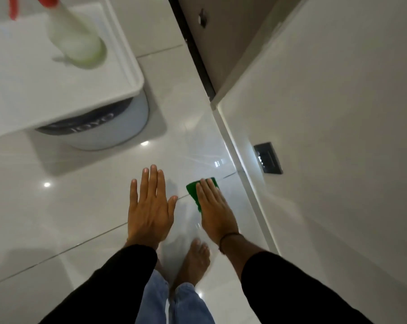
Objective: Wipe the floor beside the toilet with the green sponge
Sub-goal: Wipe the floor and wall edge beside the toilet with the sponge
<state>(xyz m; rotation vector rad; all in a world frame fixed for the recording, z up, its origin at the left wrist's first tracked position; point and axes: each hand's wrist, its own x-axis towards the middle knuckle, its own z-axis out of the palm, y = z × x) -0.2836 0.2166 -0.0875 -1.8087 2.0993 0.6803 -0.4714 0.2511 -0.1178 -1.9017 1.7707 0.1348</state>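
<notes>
Far left: white toilet cistern lid (57, 90) fills the upper corner, with a white spray bottle (75, 40) standing upright on it, red trigger head at the frame edge. Below the lid, part of the toilet (118, 129) shows with a dark band and lettering; it sits on the glossy white tiled floor (81, 206). Centre: left hand (149, 206) is open, fingers straight and close together, palm down over the tile, gripping nothing; can't tell whether it touches the floor or hovers just above. Just right of it: green sponge (194, 191), flat on the floor beside a grout line, near the white baseboard (244, 174). Right hand (215, 210) lies flat on top of the sponge, fingers extended, pressing rather than pinching; a thin dark band sits at the wrist. Below, bare foot (193, 260) and blue jeans, black sleeves on both arms. Far right: white wall (338, 136) with a dark wall plate (268, 157) low down, and a door with a dark frame at top. Progress call: wiping looks under way, sponge down and loaded on the strip between toilet and wall. Faint streaky sheen near the baseboard ahead of the sponge may be wet film, not certain. No visible dirt, so covered area can't be judged. Tiles nearer the toilet base probably remain.
</notes>
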